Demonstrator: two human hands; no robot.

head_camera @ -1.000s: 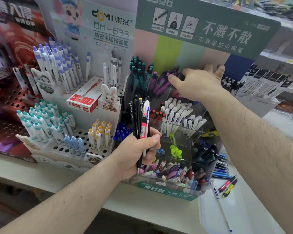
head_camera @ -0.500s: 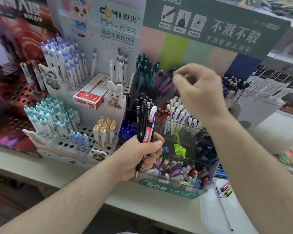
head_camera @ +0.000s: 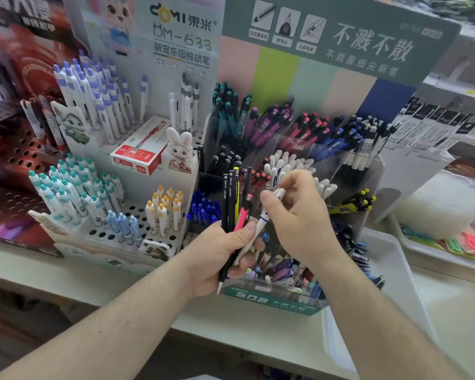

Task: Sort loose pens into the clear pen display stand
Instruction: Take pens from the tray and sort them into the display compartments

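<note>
Clear pen display stand [head_camera: 368, 171] on table [head_camera: 137, 286], compartments crowded with pens. White pegboard rack [head_camera: 137, 229] touching stand's left; white tray [head_camera: 390, 259] at its right. Left hand [head_camera: 220, 253] before stand, fingers wrapped round pen bundle [head_camera: 232, 204]. Right hand [head_camera: 299, 215] fingers pinch white pen [head_camera: 261, 223] from the bundle.

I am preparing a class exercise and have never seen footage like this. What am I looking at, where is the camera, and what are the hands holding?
No machine here: a person wears a camera on the head, looking down at both bare hands in a stationery shop. The left hand grips a bundle of pens, mostly black with one pink. The right hand pinches a white pen from that bundle. Behind them a clear pen stand sits on the shelf, its compartments holding pens grouped by colour.
</note>
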